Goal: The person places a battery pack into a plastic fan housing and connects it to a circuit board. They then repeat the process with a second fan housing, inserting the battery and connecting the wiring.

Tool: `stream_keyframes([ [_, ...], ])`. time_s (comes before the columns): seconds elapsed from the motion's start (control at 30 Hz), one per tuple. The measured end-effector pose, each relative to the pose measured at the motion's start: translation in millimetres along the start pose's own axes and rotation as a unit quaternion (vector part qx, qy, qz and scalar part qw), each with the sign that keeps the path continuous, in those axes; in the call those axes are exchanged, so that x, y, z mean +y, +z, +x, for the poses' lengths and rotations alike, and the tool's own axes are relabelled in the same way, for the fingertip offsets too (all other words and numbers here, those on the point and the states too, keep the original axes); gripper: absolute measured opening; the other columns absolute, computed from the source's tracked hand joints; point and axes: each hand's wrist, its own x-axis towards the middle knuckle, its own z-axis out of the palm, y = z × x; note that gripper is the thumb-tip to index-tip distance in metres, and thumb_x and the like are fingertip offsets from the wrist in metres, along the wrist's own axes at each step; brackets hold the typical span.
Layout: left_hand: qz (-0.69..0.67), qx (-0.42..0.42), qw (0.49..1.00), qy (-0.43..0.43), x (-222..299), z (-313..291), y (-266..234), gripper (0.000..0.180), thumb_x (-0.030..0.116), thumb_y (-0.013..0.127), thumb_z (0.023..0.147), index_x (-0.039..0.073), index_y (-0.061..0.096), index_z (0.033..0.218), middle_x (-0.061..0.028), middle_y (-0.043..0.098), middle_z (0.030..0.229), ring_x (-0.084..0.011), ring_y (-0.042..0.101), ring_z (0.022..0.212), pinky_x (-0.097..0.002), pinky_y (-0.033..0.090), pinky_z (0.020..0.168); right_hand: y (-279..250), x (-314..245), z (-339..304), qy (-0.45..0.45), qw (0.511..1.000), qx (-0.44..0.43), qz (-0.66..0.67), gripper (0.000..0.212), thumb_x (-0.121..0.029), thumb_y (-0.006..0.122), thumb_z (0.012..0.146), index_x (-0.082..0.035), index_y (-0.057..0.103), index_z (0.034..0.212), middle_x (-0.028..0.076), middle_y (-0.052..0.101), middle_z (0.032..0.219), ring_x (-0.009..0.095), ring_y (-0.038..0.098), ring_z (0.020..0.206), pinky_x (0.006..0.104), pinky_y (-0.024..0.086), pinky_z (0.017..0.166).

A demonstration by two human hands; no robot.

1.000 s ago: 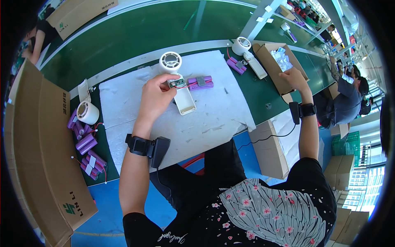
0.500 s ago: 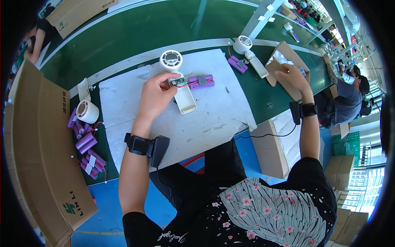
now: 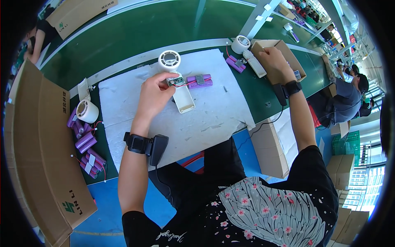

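Observation:
On the white mat [image 3: 210, 111] lies a white handheld fan [image 3: 169, 61] with its hollow handle open. A green circuit board [image 3: 177, 81] shows at the fan's neck. Red wires run from there to a purple battery pack [image 3: 200, 80] with a grey pad on it. My left hand [image 3: 154, 94] pinches the fan at its neck, thumb and forefinger beside the board. At the right, my right hand [image 3: 275, 61] reaches into an open cardboard box [image 3: 302, 65]. Its fingers are bent and partly hidden, so what they touch does not show.
A second opened fan [image 3: 241, 44] with its purple batteries [image 3: 235, 64] lies left of the box. Several purple battery packs [image 3: 88, 142] and another fan [image 3: 87, 111] lie at the left, beside a tall carton [image 3: 49, 144]. A person [image 3: 345, 94] sits at the far right.
My right hand has moved left and farther in over the box. The box's near left flap no longer stands out toward me. My left hand keeps its hold on the fan.

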Motion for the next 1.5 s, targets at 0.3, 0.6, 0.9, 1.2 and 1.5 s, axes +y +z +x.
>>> stream_keyframes([
  [0.3,-0.001,0.003,1.000,0.016,-3,0,1,0.033,0.002,0.062,0.075,0.010,0.070,0.106,-0.0080,0.067,0.077,-0.0135,0.061,0.065,-0.0270,0.050,0.065,5,-24,20,0.022,0.998,-0.026,0.055,0.034,-0.032,0.059,0.087,0.000,0.068,0.094,0.023,0.066,0.084,0.035,0.064,0.080,0.0435,0.049,0.078],
  [0.6,0.013,-0.014,1.000,0.012,-3,3,-1,0.034,-0.001,0.062,0.076,0.007,0.068,0.109,-0.0071,0.068,0.082,-0.0101,0.061,0.069,-0.0232,0.049,0.067,-13,-88,-8,-0.093,0.976,0.185,0.061,0.039,-0.030,0.064,0.086,-0.002,0.061,0.114,0.017,0.065,0.098,0.028,0.064,0.083,0.0357,0.051,0.078],
  [0.9,-0.041,0.029,0.999,-0.004,-1,1,0,0.034,0.001,0.063,0.072,0.010,0.072,0.104,-0.0077,0.068,0.078,-0.0119,0.061,0.064,-0.0254,0.049,0.063,27,-205,-50,-0.418,0.882,-0.116,0.186,0.048,-0.011,0.073,0.078,-0.007,0.057,0.124,0.011,0.064,0.105,0.021,0.062,0.087,0.0287,0.049,0.078],
  [1.2,-0.018,0.011,1.000,-0.012,2,0,-1,0.033,0.000,0.064,0.072,0.009,0.073,0.102,-0.0061,0.069,0.087,-0.0108,0.062,0.068,-0.0238,0.050,0.067,17,-198,-49,-0.146,0.667,-0.479,0.552,0.067,-0.007,0.070,0.079,-0.007,0.041,0.139,0.012,0.063,0.100,0.020,0.066,0.085,0.0306,0.056,0.077],
  [1.5,-0.008,-0.006,1.000,0.000,4,-1,-4,0.034,0.001,0.069,0.075,0.006,0.070,0.109,-0.0093,0.067,0.102,-0.0102,0.063,0.078,-0.0223,0.051,0.071,30,-188,-56,-0.223,0.494,-0.487,0.685,0.084,-0.011,0.076,0.068,-0.004,0.035,0.141,0.016,0.057,0.115,0.025,0.066,0.094,0.0306,0.057,0.079],
])
